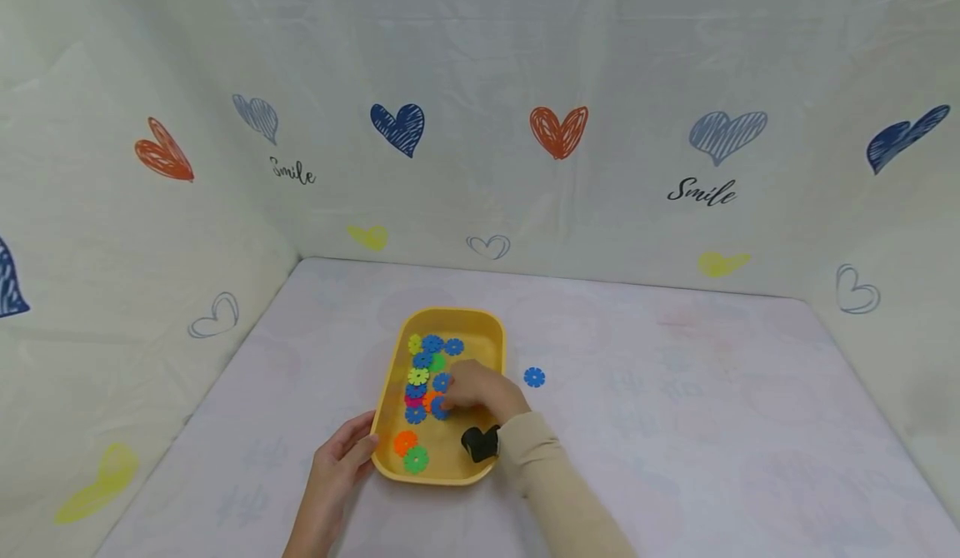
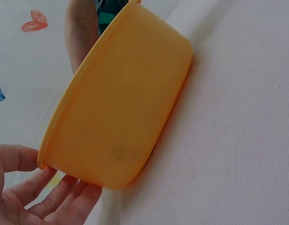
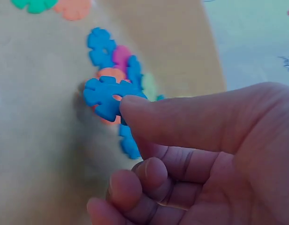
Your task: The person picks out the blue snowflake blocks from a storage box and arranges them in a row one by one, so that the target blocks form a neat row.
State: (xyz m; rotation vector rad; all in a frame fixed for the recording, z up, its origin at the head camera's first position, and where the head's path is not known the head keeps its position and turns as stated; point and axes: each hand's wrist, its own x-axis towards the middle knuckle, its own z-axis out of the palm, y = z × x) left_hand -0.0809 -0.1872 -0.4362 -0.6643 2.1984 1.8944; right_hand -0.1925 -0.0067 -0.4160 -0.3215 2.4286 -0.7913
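Observation:
A yellow plastic tray [image 1: 453,462] holds several flower-shaped plastic discs in blue, green, orange, yellow and pink. At its near left corner my left hand [image 1: 341,458] grips the rim, thumb at the edge and fingers against the outer wall [image 2: 121,103]. My right hand [image 1: 483,387] reaches inside the tray. Between its thumb and a mostly hidden finger it pinches a blue flower-shaped disc [image 3: 103,98], above an orange disc [image 3: 111,73]. The other fingers of that hand are curled in. Toward the tray's near end lie an orange disc [image 1: 406,442] and a green disc [image 1: 416,460].
One blue disc [image 1: 534,377] lies on the pale tabletop [image 1: 675,425] to the right of the tray. A black device [image 1: 480,443] sits at my right wrist. White sheets [image 1: 480,58] printed with hearts stand behind and beside the table.

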